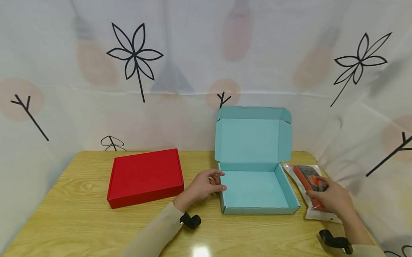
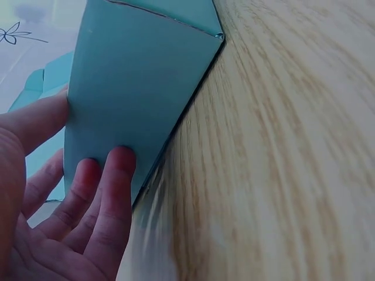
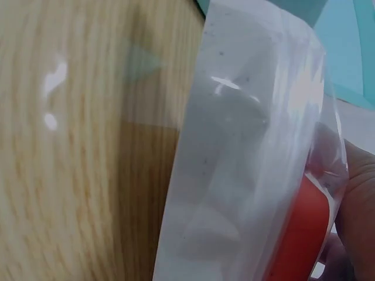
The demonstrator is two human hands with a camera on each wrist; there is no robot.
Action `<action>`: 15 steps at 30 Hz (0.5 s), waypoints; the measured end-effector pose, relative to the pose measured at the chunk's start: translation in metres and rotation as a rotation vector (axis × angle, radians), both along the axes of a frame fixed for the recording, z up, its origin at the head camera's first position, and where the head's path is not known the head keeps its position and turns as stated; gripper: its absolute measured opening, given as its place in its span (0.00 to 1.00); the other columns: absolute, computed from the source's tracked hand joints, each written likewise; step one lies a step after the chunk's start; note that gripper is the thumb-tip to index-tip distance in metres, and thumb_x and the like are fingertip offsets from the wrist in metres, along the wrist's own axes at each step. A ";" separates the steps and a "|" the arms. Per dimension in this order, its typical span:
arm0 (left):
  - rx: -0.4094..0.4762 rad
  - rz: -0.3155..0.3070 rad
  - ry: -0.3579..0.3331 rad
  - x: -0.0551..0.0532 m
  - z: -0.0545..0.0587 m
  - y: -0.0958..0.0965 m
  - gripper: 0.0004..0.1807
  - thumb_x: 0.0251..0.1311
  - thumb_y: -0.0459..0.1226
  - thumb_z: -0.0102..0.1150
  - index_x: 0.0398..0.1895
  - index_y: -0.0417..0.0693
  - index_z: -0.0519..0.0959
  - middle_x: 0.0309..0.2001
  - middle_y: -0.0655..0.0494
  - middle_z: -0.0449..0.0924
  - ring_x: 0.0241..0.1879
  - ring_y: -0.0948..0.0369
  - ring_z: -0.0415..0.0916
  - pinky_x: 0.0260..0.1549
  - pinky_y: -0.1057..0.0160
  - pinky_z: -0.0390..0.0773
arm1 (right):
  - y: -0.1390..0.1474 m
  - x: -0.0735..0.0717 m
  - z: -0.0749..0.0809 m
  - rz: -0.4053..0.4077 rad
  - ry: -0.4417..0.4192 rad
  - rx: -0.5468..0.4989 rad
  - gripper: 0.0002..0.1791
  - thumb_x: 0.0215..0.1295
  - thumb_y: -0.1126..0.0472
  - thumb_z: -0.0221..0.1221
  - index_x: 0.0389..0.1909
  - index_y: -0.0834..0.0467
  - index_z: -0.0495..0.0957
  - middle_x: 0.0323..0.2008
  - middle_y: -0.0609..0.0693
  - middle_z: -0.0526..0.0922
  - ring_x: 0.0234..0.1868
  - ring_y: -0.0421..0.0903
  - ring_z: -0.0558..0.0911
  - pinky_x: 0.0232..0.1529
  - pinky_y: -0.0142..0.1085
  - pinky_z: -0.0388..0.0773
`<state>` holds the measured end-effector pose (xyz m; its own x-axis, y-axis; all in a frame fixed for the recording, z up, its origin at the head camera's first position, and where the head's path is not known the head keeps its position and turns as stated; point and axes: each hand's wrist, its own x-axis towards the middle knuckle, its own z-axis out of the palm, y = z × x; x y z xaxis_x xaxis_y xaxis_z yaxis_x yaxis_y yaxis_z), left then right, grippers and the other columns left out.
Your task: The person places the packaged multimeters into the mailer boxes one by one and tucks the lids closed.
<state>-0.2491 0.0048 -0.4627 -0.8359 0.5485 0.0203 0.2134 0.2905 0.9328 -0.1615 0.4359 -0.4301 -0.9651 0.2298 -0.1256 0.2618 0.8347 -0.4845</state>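
Observation:
A light blue cardboard box (image 1: 260,210) stands on the table with its lid raised at the back. My left hand (image 1: 204,185) holds its left side wall, the thumb and a finger over the rim. Other fingertips (image 2: 120,164) press the wall's outer face in the left wrist view. To the right of the box, my right hand (image 1: 334,199) grips a clear-and-white plastic packet (image 1: 301,178), with an orange and dark item inside it. In the right wrist view the packet's transparent end (image 3: 240,146) faces the camera, and most of that hand is hidden behind it.
A closed red box (image 1: 146,178) lies to the left of the blue one on the wood-grain table (image 1: 76,223). Behind the table hangs a pale cloth (image 1: 192,117) with flower drawings, which also runs along the right side. Each wrist wears a black device (image 1: 191,221).

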 end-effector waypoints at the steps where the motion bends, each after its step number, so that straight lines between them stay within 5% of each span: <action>1: 0.005 -0.002 0.000 0.000 0.000 0.000 0.24 0.59 0.41 0.71 0.58 0.49 0.78 0.38 0.55 0.77 0.32 0.60 0.78 0.28 0.64 0.78 | 0.001 0.000 0.000 -0.003 0.006 -0.006 0.54 0.60 0.35 0.64 0.71 0.71 0.57 0.48 0.76 0.74 0.28 0.51 0.77 0.24 0.41 0.74; 15: 0.002 0.010 -0.006 0.004 0.002 0.001 0.23 0.59 0.40 0.71 0.58 0.48 0.78 0.39 0.54 0.76 0.34 0.59 0.78 0.29 0.63 0.78 | 0.003 0.008 -0.004 -0.073 0.096 -0.109 0.50 0.63 0.41 0.64 0.71 0.72 0.57 0.58 0.75 0.66 0.40 0.57 0.74 0.28 0.38 0.74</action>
